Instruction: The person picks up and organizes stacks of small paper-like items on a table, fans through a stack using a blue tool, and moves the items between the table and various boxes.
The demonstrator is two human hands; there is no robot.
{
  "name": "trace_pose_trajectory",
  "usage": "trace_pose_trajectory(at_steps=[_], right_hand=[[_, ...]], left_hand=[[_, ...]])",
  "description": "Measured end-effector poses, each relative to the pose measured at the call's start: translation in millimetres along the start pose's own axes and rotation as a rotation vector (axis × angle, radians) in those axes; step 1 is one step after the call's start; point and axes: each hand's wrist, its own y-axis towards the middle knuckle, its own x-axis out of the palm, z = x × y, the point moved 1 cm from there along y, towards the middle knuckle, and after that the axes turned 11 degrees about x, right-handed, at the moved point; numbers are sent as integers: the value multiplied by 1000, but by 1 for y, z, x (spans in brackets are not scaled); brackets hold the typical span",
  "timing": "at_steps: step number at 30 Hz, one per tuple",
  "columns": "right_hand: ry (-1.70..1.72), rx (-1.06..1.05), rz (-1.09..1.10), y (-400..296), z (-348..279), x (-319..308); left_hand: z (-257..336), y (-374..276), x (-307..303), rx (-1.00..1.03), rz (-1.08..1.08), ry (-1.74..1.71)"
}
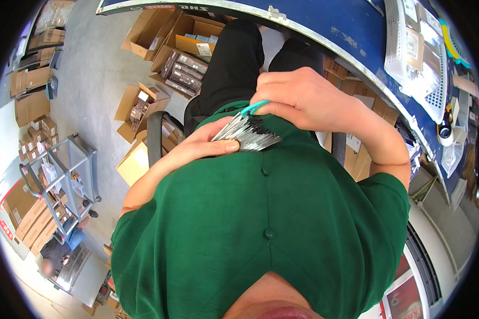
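Observation:
Close to the front of the green shirt [219, 203], my left hand [207, 141] grips a fanned stack of thin silver-grey flat pieces [247, 133]. Its thumb presses on the near side of the stack, and the other fingers are mostly hidden behind it. My right hand [303, 97] pinches a teal strip or band [256, 107] at the stack's upper end. Black shows among the layers on the right side. What the pieces are cannot be made out.
Ahead stands a blue table [327, 28] with a white perforated basket [397, 44] of packets. Open cartons [183, 71] sit on the floor by my legs. Chair armrests [155, 133] flank me. Farther left are a metal cart [66, 179] and another person [58, 251].

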Motion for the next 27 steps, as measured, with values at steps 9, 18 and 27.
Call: trace_pose_trajectory(at_steps=[9, 18, 27], right_hand=[[323, 13, 139, 4, -18, -30], [274, -22, 112, 11, -13, -18], [-87, 48, 2, 1, 7, -1]], left_hand=[[-1, 2, 2, 80, -52, -41], [1, 1, 1, 102, -39, 45], [4, 2, -1, 98, -38, 40]])
